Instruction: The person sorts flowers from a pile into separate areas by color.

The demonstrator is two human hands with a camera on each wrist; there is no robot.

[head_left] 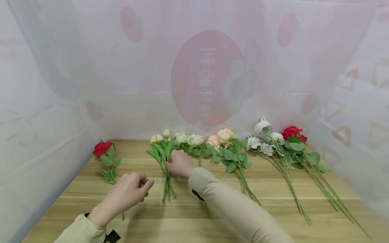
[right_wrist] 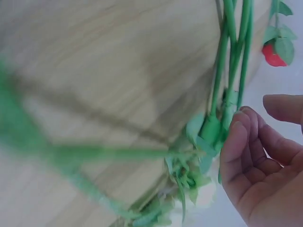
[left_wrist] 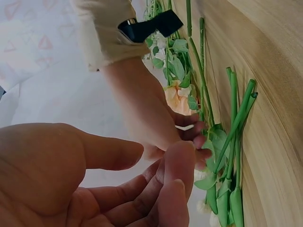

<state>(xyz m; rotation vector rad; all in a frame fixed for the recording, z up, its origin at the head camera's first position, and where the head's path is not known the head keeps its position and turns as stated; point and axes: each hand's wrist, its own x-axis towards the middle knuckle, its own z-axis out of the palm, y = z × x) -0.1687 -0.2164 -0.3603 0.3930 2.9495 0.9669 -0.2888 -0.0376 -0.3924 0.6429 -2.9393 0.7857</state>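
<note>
A bunch of pale yellow-white tulips (head_left: 163,150) lies on the wooden table with its green stems (right_wrist: 232,61) crossing toward the front. My right hand (head_left: 180,163) is beside the tulips' leaves. In the right wrist view its bent fingers (right_wrist: 239,137) are against or very near the stems, and the thumb stands apart from them. Left of the stems, my left hand (head_left: 127,190) hangs over the table. Its fingers are loosely bent, with a gap to the thumb (left_wrist: 113,150) and nothing held. Cream-white flowers (head_left: 195,139) lie just right of the tulips, partly behind my right hand.
A red rose (head_left: 103,149) lies at the far left of the table (head_left: 146,229). Peach roses (head_left: 225,135), white flowers (head_left: 262,127) and red flowers (head_left: 292,132) lie in bunches to the right, long stems pointing forward. Printed cloth walls (head_left: 146,77) enclose the back and sides.
</note>
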